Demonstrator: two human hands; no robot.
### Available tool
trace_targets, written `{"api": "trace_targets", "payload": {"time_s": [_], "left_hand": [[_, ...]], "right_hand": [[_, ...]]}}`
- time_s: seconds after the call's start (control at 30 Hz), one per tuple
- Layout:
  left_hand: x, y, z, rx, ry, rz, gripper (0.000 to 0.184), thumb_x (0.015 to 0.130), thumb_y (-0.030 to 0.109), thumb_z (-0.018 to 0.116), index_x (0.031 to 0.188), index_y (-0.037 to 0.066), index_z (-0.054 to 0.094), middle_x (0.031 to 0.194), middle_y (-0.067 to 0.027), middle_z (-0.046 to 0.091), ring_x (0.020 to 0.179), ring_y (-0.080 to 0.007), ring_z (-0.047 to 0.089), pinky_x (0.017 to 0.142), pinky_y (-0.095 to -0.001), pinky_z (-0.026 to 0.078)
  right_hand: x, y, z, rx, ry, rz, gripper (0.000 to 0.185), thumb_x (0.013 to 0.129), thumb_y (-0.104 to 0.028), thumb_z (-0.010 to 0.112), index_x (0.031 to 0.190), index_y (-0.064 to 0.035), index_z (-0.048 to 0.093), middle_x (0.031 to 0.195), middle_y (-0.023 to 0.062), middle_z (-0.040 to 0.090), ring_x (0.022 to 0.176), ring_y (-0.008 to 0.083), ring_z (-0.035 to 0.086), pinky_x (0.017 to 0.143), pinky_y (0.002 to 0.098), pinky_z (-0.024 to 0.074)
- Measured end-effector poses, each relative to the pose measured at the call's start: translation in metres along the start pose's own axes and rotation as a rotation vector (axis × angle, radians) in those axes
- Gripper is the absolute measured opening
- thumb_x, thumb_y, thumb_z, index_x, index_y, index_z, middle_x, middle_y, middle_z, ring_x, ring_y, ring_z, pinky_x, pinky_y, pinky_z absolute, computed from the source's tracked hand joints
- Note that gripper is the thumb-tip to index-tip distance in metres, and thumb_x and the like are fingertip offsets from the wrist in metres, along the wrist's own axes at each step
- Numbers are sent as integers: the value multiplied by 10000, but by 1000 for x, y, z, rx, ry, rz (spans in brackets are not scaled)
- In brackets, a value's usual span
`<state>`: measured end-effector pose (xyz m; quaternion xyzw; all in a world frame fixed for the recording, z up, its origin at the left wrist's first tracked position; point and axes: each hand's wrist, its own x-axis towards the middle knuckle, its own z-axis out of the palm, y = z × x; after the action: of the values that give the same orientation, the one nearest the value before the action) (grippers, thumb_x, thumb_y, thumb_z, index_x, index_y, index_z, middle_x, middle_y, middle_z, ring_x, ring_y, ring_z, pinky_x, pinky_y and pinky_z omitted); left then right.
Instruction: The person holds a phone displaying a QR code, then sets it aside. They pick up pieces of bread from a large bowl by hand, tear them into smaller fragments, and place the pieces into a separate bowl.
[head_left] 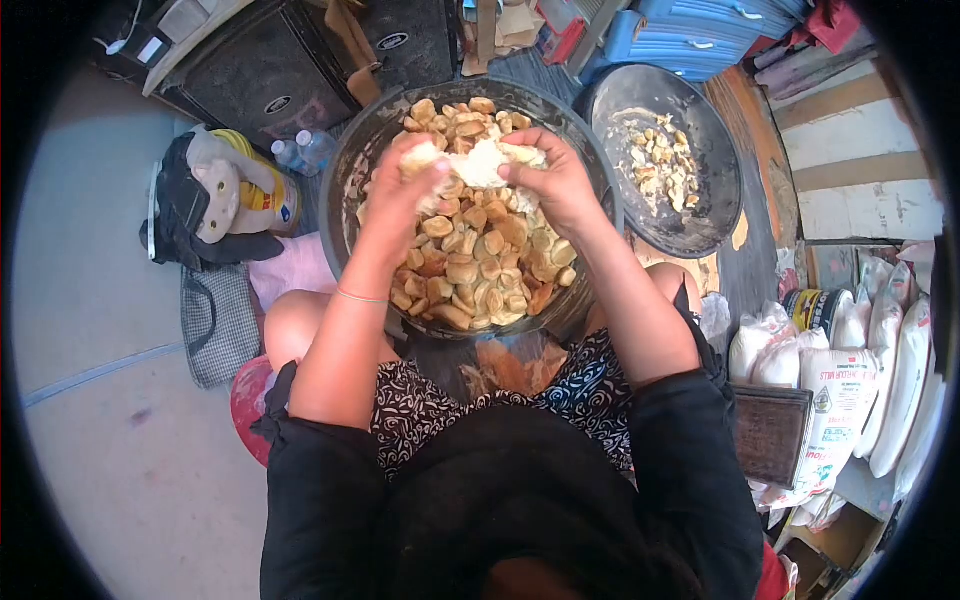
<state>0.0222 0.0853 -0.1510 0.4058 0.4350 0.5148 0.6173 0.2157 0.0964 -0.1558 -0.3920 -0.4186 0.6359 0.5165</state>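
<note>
While both hands are positioned above a large dark basin [338, 200], the left hand [408, 182] and the right hand [558, 182] each have the grip closed on torn white bread [482, 163]; whether it is one piece or several cannot be determined. Beneath it, browned chunks [490, 255] heap the basin. Just beside, to the right, a smaller basin [690, 232] contains pale scraps [662, 165]. Flour bags [840, 400] stand further right.

A bakery-like workspace, with printed flour sacks [840, 405] and a basin [338, 200] of bread pieces [490, 250].
</note>
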Motion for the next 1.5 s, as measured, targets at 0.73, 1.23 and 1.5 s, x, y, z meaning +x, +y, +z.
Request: {"api": "trace_targets", "payload": {"time_s": [0.73,1.23,1.5], "left_hand": [[-2,-17,6,-98,-93,-131,228,827,123,541,1040,59,493,943,-55,557,808,-138,565,575,-252,484],[-1,-19,2,-124,-200,-243,376,827,97,444,1197,61,390,1069,-86,511,895,-163,529,653,-304,494],[-9,-19,10,-146,-69,-139,320,756,-20,500,1072,19,467,1045,-97,512,842,-142,541,610,-255,474]], "right_hand": [[-7,10,11,-121,-59,61,308,677,38,647,967,-6,555,933,94,562,773,137,590,654,242,494],[-1,11,7,-249,23,-4,394,625,-52,704,979,-34,532,880,65,581,840,163,556,767,270,450],[-8,8,15,-108,-110,75,482,681,-54,728,1087,-42,469,999,56,555,936,141,544,831,267,449]]}}
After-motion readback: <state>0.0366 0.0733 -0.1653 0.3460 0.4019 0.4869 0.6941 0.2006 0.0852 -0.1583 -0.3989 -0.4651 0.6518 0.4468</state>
